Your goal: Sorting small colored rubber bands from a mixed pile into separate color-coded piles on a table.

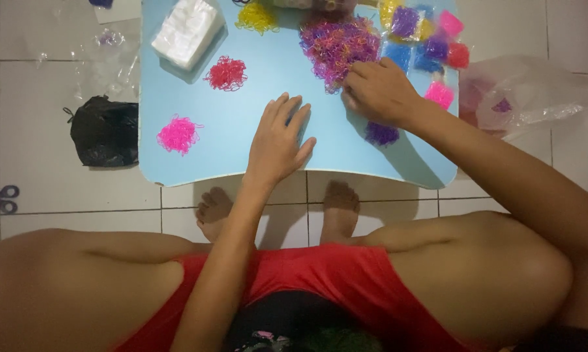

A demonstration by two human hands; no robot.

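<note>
My left hand [277,140] lies flat and open on the light blue table [241,163], fingers spread, holding nothing. My right hand [378,91] reaches to the edge of a big mixed pile of purple, pink and orange rubber bands [336,45], its fingertips curled into the pile; what they pinch is hidden. A small purple band heap [380,134] lies just under my right wrist. Sorted heaps sit apart: red [226,73], pink [178,135] and yellow [256,16].
A stack of small clear bags [186,31] lies at the table's back left. Filled packets of coloured bands [431,39] crowd the back right. On the tiled floor are a black bag [105,130], scissors [1,197] and a clear plastic bag [528,91].
</note>
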